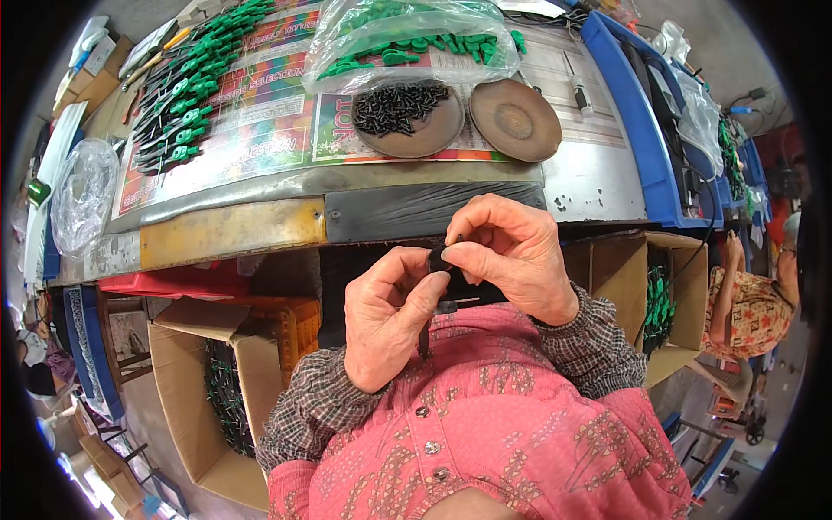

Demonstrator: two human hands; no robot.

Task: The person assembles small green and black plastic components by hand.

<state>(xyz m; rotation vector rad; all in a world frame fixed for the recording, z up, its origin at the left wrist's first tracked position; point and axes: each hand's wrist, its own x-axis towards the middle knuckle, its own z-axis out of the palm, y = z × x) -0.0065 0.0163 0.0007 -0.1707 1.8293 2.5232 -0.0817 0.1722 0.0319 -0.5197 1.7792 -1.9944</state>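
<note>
In front of my chest, just below the table edge, both hands meet at a small black plastic part (439, 257). My left hand (381, 316) is closed round it, and a dark stem and a round knob stick out below the fingers. My right hand (511, 251) pinches the upper end between thumb and forefinger. Whether a smaller piece sits in that pinch is hidden. Beyond the hands, a brown dish (368, 139) carries a heap of small black screws. Beside it lies a second brown dish (516, 120), bare inside. Behind them, a clear plastic bag (416, 82) holds green plastic clips.
Rows of black pieces with green clips (186, 100) lie at the table's left. A screwdriver (579, 94) and a blue bin (659, 165) are at right. Cardboard boxes (186, 399) with black and green pieces stand below on both sides. Another person (752, 303) is at far right.
</note>
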